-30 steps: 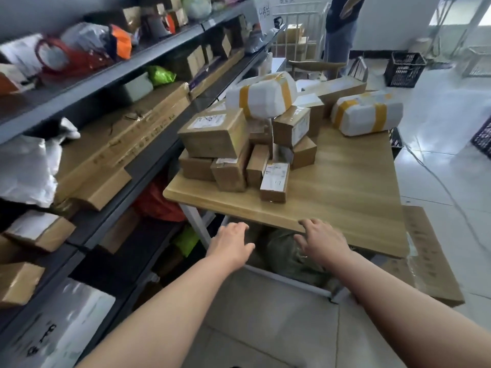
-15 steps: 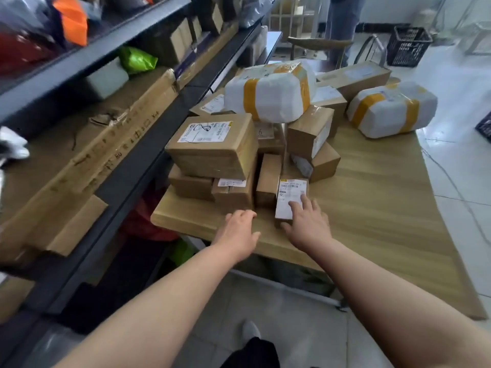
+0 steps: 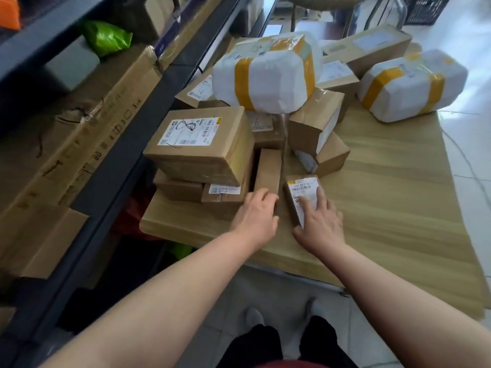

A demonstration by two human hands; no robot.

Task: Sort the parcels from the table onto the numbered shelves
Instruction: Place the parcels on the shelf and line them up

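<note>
A pile of brown cardboard parcels and two white bags bound with yellow tape (image 3: 265,75) sits on the wooden table (image 3: 385,208). My right hand (image 3: 318,221) lies on a small labelled parcel (image 3: 300,185) at the pile's near edge, fingers over the label, thumb at its near corner. My left hand (image 3: 255,216) has bent fingers on the near end of a narrow upright box (image 3: 268,168); whether it grips is unclear. A large labelled box (image 3: 202,144) tops the left stack. The dark shelf rack (image 3: 106,181) runs along the left.
The shelves hold a long flat carton (image 3: 79,128), a green bag (image 3: 106,38) and other parcels. A second white bag (image 3: 409,86) lies at the table's far right. A chair (image 3: 318,4) and a black crate (image 3: 425,9) stand behind. Tiled floor lies to the right.
I have stepped closer to the table. Both hands moved forward from the table's front edge; the right one came down on the small labelled parcel, the left one reached the narrow box.
</note>
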